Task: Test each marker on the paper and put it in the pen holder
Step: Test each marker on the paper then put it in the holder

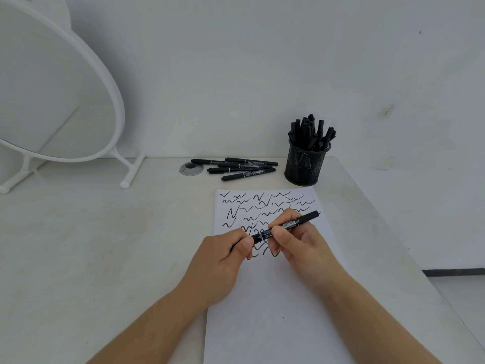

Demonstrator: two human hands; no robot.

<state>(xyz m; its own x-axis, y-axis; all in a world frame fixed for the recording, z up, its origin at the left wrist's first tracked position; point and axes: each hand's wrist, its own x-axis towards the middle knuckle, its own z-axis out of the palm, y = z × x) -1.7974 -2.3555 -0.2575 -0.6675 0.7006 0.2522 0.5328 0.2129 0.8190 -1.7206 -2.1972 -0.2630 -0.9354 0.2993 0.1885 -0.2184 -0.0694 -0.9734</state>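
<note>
Two hands hold one black marker (284, 226) level above the paper (275, 298). My left hand (223, 258) has its grip curled round the lower end, which is hidden in the fingers. My right hand (296, 240) has its grip pinching the barrel's middle. Scribbled test marks fill the sheet beyond and beneath my grip. Farther off lie five loose markers (236, 168) on the desk (105, 245). Beyond my right hand stands the mesh pen holder (305, 166), packed with markers. Far left stands a round mirror (52, 88).
</note>
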